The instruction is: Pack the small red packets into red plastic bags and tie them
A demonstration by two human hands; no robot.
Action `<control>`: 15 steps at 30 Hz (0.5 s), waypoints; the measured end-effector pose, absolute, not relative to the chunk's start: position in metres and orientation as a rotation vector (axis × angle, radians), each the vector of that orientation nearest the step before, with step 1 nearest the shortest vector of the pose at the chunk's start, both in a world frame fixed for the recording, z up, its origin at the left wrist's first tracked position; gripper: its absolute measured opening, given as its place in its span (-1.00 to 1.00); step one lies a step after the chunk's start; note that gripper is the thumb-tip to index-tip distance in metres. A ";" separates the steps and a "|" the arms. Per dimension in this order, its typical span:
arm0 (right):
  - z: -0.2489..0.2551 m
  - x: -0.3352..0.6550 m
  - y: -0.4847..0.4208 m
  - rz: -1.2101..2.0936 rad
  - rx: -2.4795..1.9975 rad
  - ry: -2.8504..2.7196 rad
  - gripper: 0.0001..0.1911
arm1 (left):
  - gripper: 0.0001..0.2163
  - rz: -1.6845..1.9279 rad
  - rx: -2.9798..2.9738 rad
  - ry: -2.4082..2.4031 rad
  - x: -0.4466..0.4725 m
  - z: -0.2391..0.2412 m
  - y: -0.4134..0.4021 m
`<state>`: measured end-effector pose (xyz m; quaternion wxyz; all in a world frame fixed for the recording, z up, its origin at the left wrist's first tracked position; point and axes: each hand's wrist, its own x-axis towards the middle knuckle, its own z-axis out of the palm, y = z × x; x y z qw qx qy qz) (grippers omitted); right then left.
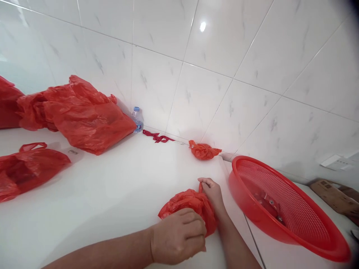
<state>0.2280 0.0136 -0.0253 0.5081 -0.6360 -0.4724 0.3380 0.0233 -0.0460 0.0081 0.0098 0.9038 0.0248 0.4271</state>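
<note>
From the head camera, both hands are down at the near edge of the white counter, working on a crumpled red bag that lies on it. The left hand is curled into a fist over the bag's near side, gripping the plastic. The right hand is at its far right side, thumb and fingertips pinched on a small tuft sticking up from the top.

Just to the right a red basket sits tilted, its rim close to the right wrist. Further back, against the tiled wall, lies a small knotted bag, then a red ribbon, and a bottle in the corner. A big bag sprawls beside the bottle, and a flat bag lies at the left edge, well apart from the hands.
</note>
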 end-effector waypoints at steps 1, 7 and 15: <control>-0.026 0.227 0.014 0.793 -1.538 -1.159 -0.75 | -0.92 1.344 2.828 0.077 0.023 0.008 -0.048; -0.022 0.221 0.009 0.668 -1.573 -1.301 -0.54 | -0.78 1.473 2.897 0.360 0.022 0.000 -0.043; -0.038 0.239 0.021 0.802 -1.724 -1.507 -0.54 | -0.54 0.893 2.939 0.849 0.020 -0.016 -0.023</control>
